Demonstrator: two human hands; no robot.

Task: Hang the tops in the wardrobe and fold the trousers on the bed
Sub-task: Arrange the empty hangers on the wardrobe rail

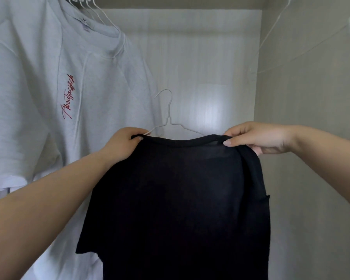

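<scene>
while both hands pinch its neckline, black top hangs below.

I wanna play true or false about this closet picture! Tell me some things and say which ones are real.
1. Both hands hold the black top by its neckline. True: the left hand and the right hand each pinch an end.
2. The wire hanger in the black top hangs on the rail. False: its hook is free, below the rail.
3. The white T-shirt has red writing. True.
4. The white T-shirt lies folded on a bed. False: it hangs on a hanger.
</scene>
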